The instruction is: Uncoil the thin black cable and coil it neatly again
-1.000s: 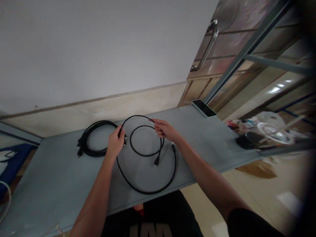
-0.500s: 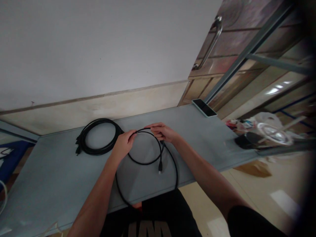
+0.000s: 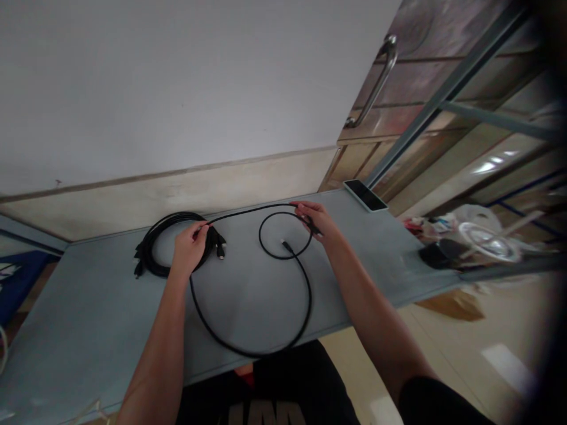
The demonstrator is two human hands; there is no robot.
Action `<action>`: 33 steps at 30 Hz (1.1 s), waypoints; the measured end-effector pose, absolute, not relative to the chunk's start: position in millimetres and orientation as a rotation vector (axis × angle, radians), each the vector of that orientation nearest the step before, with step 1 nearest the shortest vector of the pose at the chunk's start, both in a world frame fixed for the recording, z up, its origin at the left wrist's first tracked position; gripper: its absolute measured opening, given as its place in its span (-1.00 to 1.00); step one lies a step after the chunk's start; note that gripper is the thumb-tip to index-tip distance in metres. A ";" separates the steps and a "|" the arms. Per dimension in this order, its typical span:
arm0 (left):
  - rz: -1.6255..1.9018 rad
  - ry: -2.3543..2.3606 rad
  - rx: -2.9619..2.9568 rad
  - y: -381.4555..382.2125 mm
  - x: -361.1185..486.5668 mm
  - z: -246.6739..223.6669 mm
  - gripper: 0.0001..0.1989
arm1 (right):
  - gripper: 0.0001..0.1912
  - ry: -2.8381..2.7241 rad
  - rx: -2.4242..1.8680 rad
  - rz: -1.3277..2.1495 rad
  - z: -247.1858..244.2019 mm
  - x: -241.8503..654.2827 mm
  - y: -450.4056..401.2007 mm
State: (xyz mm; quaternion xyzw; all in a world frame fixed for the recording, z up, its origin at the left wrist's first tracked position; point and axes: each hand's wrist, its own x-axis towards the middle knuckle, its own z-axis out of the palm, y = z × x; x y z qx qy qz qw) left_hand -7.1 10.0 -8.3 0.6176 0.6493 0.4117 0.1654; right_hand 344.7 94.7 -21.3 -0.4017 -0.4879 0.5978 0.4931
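grey table [image 3: 101,307] | left hand [image 3: 188,248], right hand [image 3: 315,219] farther apart | cable [image 3: 248,213] stretched

left hand [image 3: 189,248] — grip pinched | right hand [image 3: 315,219] — grip seemingly pinched, arms apart

Both forearms come into view bare from wrist to past the elbow, no watch, no rings or bands on the left hand [image 3: 189,248] or the right hand [image 3: 317,221]. A black short sleeve [image 3: 436,401] caps the right upper arm. Below, a black T-shirt [image 3: 270,389] with pale block lettering, partly cut off.
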 end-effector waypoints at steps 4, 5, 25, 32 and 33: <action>1.087 1.883 1.827 10.2 -10.2 -8.2 -0.65 | -0.66 -1.167 -0.995 1.427 -18.9 346.2 94.5; 1.062 1.883 1.840 10.3 -9.5 -9.2 -0.65 | -0.65 -1.164 -0.977 1.437 -18.6 346.3 94.7; 0.921 1.669 1.986 -6.0 53.4 -27.3 -0.58 | -0.59 -1.452 -1.424 0.384 -34.7 319.3 90.2; 1.047 1.691 1.953 -2.5 46.9 -27.3 -0.63 | -0.62 -1.337 -1.058 1.370 -28.8 310.1 81.3; 1.067 1.662 1.961 -2.5 47.2 -27.2 -0.64 | -0.64 -1.365 -1.005 1.500 -27.2 307.5 76.7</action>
